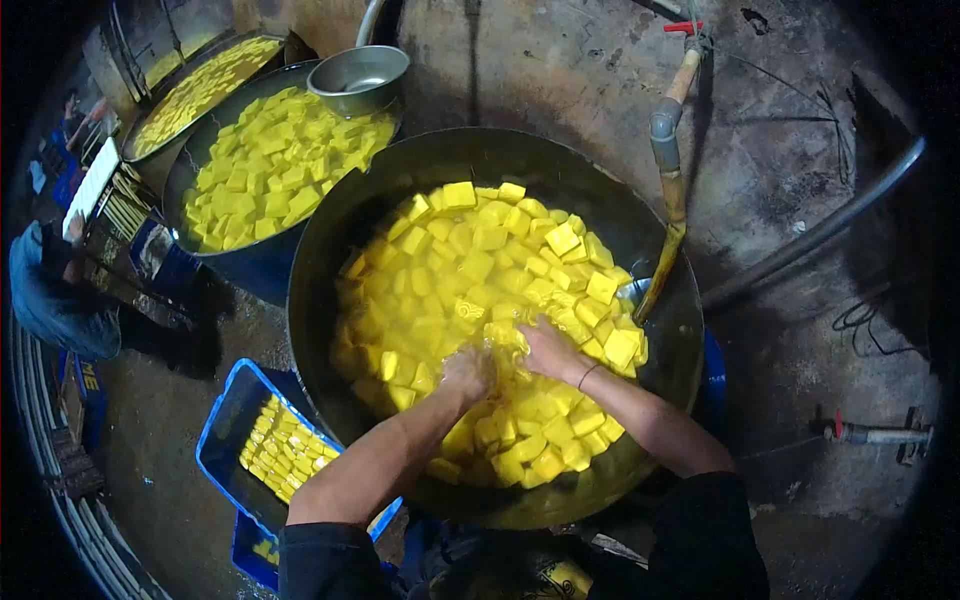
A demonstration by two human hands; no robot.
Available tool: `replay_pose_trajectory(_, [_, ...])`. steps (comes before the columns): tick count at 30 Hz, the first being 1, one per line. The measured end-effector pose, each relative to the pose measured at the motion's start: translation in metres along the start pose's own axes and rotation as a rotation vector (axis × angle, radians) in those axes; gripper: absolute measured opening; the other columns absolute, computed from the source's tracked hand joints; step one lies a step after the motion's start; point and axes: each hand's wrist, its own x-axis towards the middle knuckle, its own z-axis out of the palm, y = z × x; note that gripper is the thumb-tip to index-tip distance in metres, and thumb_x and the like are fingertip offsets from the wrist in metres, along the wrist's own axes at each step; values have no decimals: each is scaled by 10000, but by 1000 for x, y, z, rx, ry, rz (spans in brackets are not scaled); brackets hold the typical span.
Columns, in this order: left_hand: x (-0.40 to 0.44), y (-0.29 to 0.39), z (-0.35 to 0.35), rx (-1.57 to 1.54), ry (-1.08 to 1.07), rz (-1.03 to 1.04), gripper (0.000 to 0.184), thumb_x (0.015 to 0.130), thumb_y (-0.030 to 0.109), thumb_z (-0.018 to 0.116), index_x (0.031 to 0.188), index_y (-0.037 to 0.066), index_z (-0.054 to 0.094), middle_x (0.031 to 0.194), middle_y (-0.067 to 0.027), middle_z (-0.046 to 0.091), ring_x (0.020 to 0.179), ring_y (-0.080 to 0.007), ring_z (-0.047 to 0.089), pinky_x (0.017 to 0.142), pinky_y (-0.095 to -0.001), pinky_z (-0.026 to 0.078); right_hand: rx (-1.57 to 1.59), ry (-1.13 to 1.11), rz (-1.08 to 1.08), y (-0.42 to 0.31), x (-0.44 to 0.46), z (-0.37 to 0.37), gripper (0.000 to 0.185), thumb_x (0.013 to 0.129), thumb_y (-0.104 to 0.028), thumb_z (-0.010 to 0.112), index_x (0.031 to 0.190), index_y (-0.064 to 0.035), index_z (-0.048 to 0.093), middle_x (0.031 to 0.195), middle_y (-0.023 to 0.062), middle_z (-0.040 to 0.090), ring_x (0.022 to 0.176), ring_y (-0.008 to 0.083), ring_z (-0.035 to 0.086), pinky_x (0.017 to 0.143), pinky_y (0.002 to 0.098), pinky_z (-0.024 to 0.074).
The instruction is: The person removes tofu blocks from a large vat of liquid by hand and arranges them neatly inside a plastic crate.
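Note:
A large dark metal vat (420, 165) holds cloudy yellow liquid crowded with yellow tofu blocks (490, 238). Both hands reach into it near the middle, among the blocks. My left hand (468, 375) is partly in the liquid, its fingers hidden below splashing water. Just right of it, my right hand (548, 348) has a thin band at the wrist. Its fingertips dip between the blocks, and whether they grip one cannot be seen. Some blocks (622, 345) pile above the liquid along the right side.
A second vat (170, 190) of tofu stands at upper left, with a metal dipper (358, 80) over its rim. Behind it is another wide pan (275, 45). A blue crate (222, 405) holding tofu sits lower left. A pipe (676, 185) slants into my vat. A person (62, 290) is at far left.

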Motion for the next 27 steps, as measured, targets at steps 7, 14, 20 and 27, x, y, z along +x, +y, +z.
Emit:
replay_pose_trajectory(7, [-11, 4, -31, -186, 29, 46, 232, 771, 221, 668, 927, 48, 669, 920, -195, 680, 852, -347, 664, 671, -455, 519, 382, 23, -246, 24, 56, -91, 508, 646, -297, 797, 1083, -64, 686, 983, 218, 680, 919, 316, 664, 878, 392, 527])
replay_pose_trajectory(14, [2, -40, -70, -624, -240, -14, 303, 809, 136, 671, 1090, 33, 625, 865, -156, 668, 773, -270, 657, 659, -368, 542, -150, 226, -458, -14, 161, -75, 234, 754, -92, 615, 951, -127, 738, 876, 184, 673, 826, 305, 682, 684, 440, 536])
replay_pose_trajectory(20, [-7, -52, -160, -1620, -56, -161, 302, 860, 56, 524, 1158, 18, 558, 1059, -107, 581, 938, -247, 612, 821, -398, 583, -233, 179, -411, -15, 160, -60, 303, 742, -86, 648, 1040, -53, 691, 1021, 153, 624, 907, 314, 647, 808, 432, 526])
replay_pose_trajectory(27, [34, -53, -132, -2131, 357, -247, 312, 884, 257, 464, 1108, 64, 561, 1074, -105, 598, 1007, -269, 591, 832, -484, 560, 726, 25, -290, 22, 123, -107, 393, 669, -123, 822, 995, 19, 654, 967, 88, 672, 948, 188, 630, 824, 332, 517])
